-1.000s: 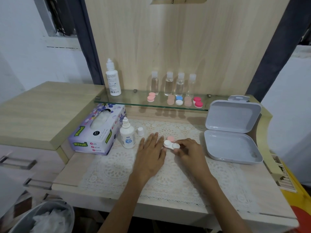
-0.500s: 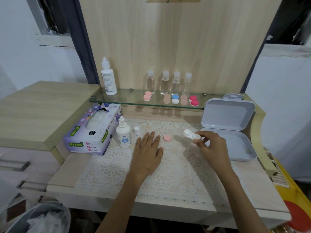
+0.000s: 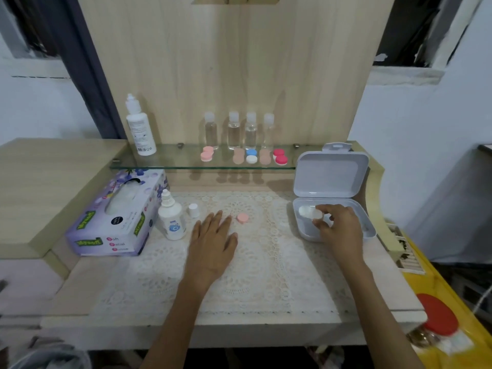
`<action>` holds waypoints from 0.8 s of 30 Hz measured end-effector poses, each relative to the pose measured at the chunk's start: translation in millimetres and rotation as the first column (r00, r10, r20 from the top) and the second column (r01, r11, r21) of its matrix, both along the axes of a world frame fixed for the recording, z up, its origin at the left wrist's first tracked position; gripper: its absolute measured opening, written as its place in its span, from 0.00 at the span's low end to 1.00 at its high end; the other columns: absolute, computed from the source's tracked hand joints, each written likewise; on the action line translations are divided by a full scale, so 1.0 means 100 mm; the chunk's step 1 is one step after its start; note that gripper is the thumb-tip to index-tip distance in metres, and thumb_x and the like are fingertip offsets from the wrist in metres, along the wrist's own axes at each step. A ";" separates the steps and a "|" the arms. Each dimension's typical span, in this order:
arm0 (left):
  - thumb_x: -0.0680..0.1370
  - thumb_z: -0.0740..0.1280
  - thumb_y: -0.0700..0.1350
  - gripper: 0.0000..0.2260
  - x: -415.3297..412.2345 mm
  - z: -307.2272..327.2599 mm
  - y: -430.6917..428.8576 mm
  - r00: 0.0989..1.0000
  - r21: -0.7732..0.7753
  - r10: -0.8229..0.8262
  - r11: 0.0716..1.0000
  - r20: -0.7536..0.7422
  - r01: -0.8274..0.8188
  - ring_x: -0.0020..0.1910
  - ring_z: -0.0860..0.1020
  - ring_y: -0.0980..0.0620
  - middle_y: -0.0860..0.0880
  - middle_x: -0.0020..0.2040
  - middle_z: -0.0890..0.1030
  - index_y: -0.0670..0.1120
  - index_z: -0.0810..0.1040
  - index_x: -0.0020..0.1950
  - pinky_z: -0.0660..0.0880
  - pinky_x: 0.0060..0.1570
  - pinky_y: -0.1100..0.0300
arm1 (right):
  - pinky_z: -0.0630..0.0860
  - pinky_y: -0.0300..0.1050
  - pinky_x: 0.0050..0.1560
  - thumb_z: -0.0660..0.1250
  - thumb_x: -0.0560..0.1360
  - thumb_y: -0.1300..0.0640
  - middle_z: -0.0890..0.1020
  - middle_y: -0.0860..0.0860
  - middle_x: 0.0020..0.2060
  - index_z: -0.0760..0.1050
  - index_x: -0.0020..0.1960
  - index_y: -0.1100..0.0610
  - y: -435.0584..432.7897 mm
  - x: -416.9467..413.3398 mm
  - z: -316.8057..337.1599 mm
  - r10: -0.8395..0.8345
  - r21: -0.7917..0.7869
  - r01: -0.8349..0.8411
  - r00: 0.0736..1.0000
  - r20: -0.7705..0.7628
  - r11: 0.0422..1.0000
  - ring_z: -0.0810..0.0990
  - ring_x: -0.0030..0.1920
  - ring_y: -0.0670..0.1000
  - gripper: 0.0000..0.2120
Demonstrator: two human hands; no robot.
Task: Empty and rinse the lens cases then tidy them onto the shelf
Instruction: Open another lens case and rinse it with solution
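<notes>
So, near to far, as we read the scene:

Left hand (image 3: 213,239): we rest it flat on the lace mat (image 3: 213,275), fingers spread and holding nothing, just beside the loose pink cap (image 3: 242,218).

Right hand (image 3: 336,230): we pinch the white lens case (image 3: 310,213) in our fingertips, holding it over the tray of the open grey box (image 3: 306,230); whether it touches the tray floor we cannot tell.

Case in hand: its near well shows no cap, and the pink cap on the mat looks like its match, so we judge this case is opened and being emptied into the box, not yet rinsed.

Rinsing supplies: the small solution bottle (image 3: 172,222) stands uncapped by the tissue box (image 3: 117,217), its white cap (image 3: 193,210) just beside it, ready for the rinse.

Shelf: on the glass shelf (image 3: 173,163) five closed cases already sit in a row, a light pink case (image 3: 207,154), two beige cases (image 3: 238,156), a blue-and-white case (image 3: 251,155) and a red case (image 3: 280,156), in front of four clear bottles (image 3: 234,130), with a large white bottle (image 3: 139,129) to the left.

Progress: we judge most of the task done; this appears to be the last case.

Left to do: rinse it, screw the pink cap on, and set it on the shelf with the others.
</notes>
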State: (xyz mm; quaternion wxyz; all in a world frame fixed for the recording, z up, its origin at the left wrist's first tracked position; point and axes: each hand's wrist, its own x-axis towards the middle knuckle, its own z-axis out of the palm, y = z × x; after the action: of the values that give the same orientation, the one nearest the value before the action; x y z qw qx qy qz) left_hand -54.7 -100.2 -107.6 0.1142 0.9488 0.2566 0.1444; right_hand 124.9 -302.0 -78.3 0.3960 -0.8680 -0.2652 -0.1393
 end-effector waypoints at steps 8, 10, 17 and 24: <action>0.71 0.35 0.63 0.37 0.00 0.00 -0.01 1.000 -0.011 0.002 1.000 0.028 -0.001 0.77 0.50 0.52 0.51 0.78 0.55 0.50 0.58 0.76 0.42 0.74 0.54 | 0.64 0.35 0.42 0.72 0.63 0.76 0.81 0.53 0.42 0.82 0.48 0.59 0.00 0.00 -0.03 0.089 0.012 -0.092 0.982 0.169 0.996 0.76 0.44 0.53 0.18; 0.71 0.35 0.63 0.38 0.00 0.00 -0.01 1.000 -0.017 -0.003 1.000 0.029 0.003 0.77 0.50 0.52 0.51 0.78 0.54 0.50 0.58 0.77 0.42 0.74 0.54 | 0.66 0.36 0.41 0.72 0.62 0.77 0.80 0.53 0.41 0.82 0.48 0.59 0.01 -0.01 -0.04 0.104 0.005 -0.108 0.971 0.216 0.994 0.76 0.44 0.54 0.19; 0.74 0.38 0.62 0.34 -0.01 0.00 -0.01 0.999 -0.031 -0.003 1.000 0.043 0.004 0.77 0.50 0.51 0.50 0.78 0.55 0.50 0.59 0.76 0.42 0.74 0.54 | 0.75 0.46 0.39 0.70 0.63 0.78 0.80 0.52 0.43 0.82 0.48 0.59 0.00 -0.05 -0.07 0.104 0.013 -0.114 0.945 0.311 0.993 0.77 0.44 0.56 0.20; 0.71 0.36 0.64 0.38 0.00 -0.02 0.00 0.998 -0.028 -0.006 1.000 0.058 0.008 0.77 0.51 0.52 0.50 0.78 0.56 0.50 0.59 0.76 0.42 0.74 0.55 | 0.74 0.47 0.39 0.73 0.62 0.76 0.82 0.51 0.43 0.83 0.48 0.58 -0.01 -0.10 -0.05 0.058 0.015 -0.067 0.938 0.341 0.998 0.77 0.44 0.54 0.19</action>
State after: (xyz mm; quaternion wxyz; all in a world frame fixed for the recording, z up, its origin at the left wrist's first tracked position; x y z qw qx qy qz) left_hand -55.0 -100.5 -109.5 0.1357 0.9434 0.2519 0.1674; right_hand 114.7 -303.0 -82.8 0.3598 -0.8167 -0.3553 -0.2779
